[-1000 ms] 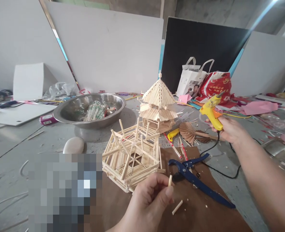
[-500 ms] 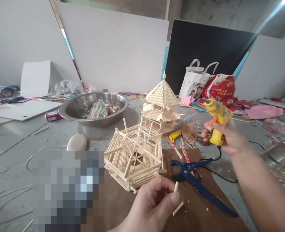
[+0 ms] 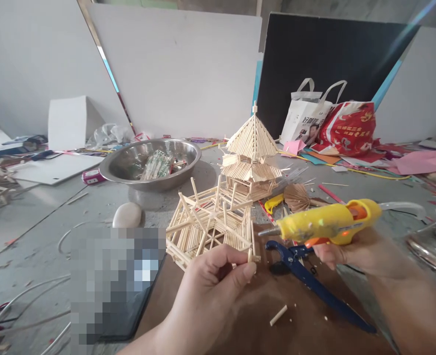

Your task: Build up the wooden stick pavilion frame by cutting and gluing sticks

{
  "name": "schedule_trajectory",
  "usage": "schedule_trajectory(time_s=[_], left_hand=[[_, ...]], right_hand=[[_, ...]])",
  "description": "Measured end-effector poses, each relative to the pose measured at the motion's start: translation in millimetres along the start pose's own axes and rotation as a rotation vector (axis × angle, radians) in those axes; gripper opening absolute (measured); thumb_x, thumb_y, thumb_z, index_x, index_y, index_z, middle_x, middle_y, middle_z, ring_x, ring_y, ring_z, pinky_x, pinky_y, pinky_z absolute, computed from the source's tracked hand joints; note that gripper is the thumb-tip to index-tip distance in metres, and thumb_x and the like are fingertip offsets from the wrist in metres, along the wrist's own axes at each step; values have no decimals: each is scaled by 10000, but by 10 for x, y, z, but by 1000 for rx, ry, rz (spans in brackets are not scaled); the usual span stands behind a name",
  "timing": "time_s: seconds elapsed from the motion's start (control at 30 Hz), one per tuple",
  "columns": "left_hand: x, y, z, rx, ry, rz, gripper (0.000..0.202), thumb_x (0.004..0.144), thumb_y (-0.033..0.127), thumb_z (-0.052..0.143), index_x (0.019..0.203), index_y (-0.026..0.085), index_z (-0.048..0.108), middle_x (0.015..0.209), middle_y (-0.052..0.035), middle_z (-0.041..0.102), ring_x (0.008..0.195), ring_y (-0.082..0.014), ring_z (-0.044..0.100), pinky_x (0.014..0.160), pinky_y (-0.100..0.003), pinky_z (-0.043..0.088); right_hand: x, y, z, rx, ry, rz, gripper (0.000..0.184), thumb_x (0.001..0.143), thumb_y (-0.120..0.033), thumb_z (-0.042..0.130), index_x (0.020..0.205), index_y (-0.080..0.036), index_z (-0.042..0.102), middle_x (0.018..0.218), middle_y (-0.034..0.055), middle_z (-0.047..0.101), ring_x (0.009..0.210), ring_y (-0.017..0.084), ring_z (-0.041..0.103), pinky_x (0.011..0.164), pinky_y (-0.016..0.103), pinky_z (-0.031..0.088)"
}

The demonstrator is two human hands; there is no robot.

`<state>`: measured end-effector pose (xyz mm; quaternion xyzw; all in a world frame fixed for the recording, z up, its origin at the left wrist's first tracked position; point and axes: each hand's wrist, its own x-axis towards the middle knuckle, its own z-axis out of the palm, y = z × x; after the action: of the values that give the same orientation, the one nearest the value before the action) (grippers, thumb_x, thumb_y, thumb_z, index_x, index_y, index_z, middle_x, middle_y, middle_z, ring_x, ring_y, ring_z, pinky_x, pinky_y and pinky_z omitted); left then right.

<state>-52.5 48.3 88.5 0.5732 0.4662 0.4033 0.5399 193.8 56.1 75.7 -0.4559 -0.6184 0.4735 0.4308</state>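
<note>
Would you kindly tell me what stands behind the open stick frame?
Behind the open stick frame stands a stick pagoda; its pointed roof and lower eaves show, but the frame's raised sticks hide part of its base.

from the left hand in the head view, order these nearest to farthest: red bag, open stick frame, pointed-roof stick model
1. Open stick frame: just beyond the left hand.
2. Pointed-roof stick model: behind the frame, slightly right.
3. Red bag: far back, on the right.
</note>
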Motion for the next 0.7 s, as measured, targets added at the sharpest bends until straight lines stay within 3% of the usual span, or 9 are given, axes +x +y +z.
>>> schedule_trajectory(time_s=[0.23, 0.4, 0.57, 0.7], left_hand=[[16, 47, 2, -109, -10, -84, 93, 652, 201, 616, 569, 163, 594, 408, 82, 405, 354, -22, 296, 349, -151, 227], [22, 56, -13, -139, -41, -101, 109, 671, 230, 608, 595, 154, 591, 424, 79, 413, 337, -15, 297, 330, -157, 195], [47, 28, -24, -163, -35, -106, 123, 668, 249, 615, 606, 151, 573, 417, 81, 397, 353, -20, 285, 339, -156, 191], [51, 29, -20, -156, -41, -108, 128, 663, 256, 616, 616, 144, 575, 425, 77, 399, 360, -22, 278, 341, -158, 185]], right_hand=[[5, 10, 43, 185, -155, -11, 249, 673, -415, 626, 805, -205, 630, 783, 35, 621, 394, 49, 453, 357, 191, 385], [-14, 16, 108, 149, -70, 16, 306, 680, -450, 607, 829, -184, 609, 737, 48, 620, 414, 63, 450, 363, 191, 371], [0, 46, 107, 58, -103, -19, 328, 692, -488, 570, 766, -170, 607, 671, 34, 591, 397, 56, 429, 353, 183, 364], [-7, 84, 120, 47, -44, 6, 325, 684, -495, 573, 730, -175, 611, 608, 13, 564, 386, 51, 412, 347, 174, 351]])
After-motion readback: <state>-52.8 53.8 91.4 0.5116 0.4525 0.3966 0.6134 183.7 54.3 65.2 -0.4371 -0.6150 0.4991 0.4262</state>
